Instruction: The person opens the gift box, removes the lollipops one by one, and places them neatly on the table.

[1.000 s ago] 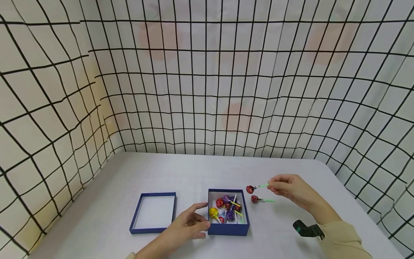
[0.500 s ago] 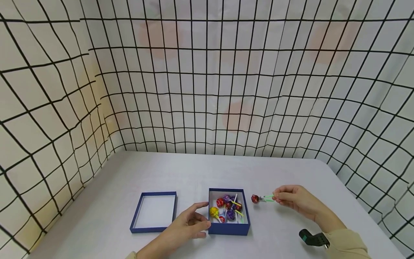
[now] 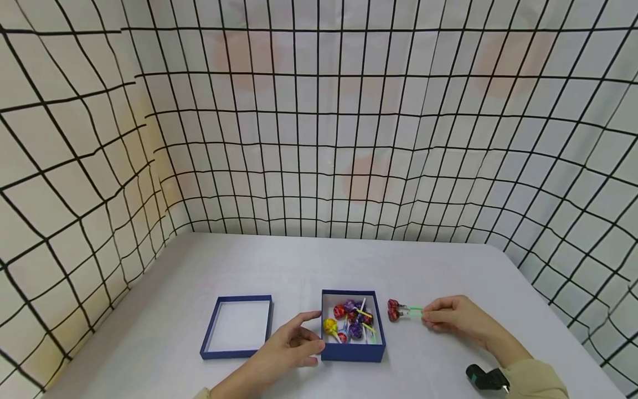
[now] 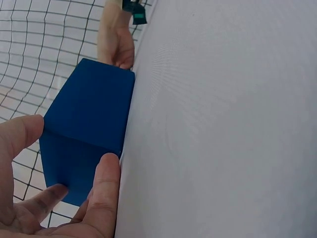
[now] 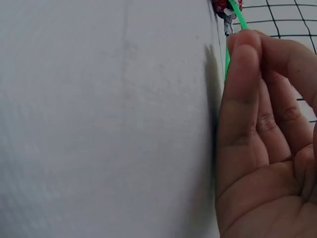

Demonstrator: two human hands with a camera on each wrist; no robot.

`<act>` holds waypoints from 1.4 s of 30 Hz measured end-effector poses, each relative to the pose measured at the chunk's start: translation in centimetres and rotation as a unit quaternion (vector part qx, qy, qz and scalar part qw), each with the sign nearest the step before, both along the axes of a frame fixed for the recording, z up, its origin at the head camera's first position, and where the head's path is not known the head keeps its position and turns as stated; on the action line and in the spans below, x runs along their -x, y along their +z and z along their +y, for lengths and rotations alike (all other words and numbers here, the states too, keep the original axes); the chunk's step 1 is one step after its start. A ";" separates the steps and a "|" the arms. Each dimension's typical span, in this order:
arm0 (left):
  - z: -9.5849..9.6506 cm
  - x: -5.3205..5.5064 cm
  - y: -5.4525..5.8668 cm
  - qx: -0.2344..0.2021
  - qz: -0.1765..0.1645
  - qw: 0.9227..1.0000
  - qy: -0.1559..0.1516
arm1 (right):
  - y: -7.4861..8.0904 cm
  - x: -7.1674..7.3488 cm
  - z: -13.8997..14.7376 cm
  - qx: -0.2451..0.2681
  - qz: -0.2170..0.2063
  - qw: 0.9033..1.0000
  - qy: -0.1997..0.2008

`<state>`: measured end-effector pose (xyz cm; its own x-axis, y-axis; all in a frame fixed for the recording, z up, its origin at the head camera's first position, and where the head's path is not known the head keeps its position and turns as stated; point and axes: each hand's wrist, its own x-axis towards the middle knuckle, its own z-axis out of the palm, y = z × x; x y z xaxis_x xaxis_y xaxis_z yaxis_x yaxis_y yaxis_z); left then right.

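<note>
In the head view, two red-wrapped lollipops lie side by side right of a blue box (image 3: pixel 351 353), their green sticks pointing right. My right hand (image 3: pixel 461 321) pinches the stick of the nearer lollipop (image 3: pixel 393 316) between thumb and forefinger, low over the table. The farther lollipop (image 3: pixel 393 303) is close beside it. Inside the box are several wrapped lollipops, among them a yellow one (image 3: pixel 329 326) and a purple one (image 3: pixel 355 331). My left hand (image 3: pixel 284 349) touches the box's left wall with spread, loosely bent fingers; in the left wrist view its fingertips (image 4: pixel 108 166) rest on the blue side.
A shallow blue lid (image 3: pixel 242 353) with a white inside lies left of my left hand. White cloth (image 3: pixel 299 260) covers the table. Behind it and at both sides stands a white wall with a black grid (image 3: pixel 319 133). A dark device (image 3: pixel 485 378) is on my right wrist.
My right hand has brought its lollipop nearer to me and lower, past the lying one, so it is now on the near side. My left hand, box and lid stay put.
</note>
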<state>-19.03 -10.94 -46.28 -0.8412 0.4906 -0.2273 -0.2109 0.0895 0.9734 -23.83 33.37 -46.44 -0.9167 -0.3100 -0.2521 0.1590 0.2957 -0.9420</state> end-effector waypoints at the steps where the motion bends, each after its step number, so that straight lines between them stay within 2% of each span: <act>1: 0.0 0.0 0.0 -0.001 0.000 1.000 -0.001 | 0.0 0.0 0.0 -0.010 0.005 1.000 0.002; 8: 0.0 -0.1 0.0 0.000 0.003 1.000 0.000 | 0.5 -0.2 -0.2 -0.065 0.051 0.996 0.017; 17: -0.2 0.1 0.3 0.007 0.004 1.000 -0.001 | 0.9 -0.2 -0.1 -0.099 0.055 0.994 0.008; 36: -0.1 0.1 -0.1 0.007 0.000 1.000 -0.002 | 0.9 -0.3 0.1 -0.088 0.042 0.995 0.012; 42: -0.2 0.2 -0.2 0.009 -0.001 1.000 -0.004 | 1.5 -0.5 -0.2 -0.105 0.037 0.994 0.002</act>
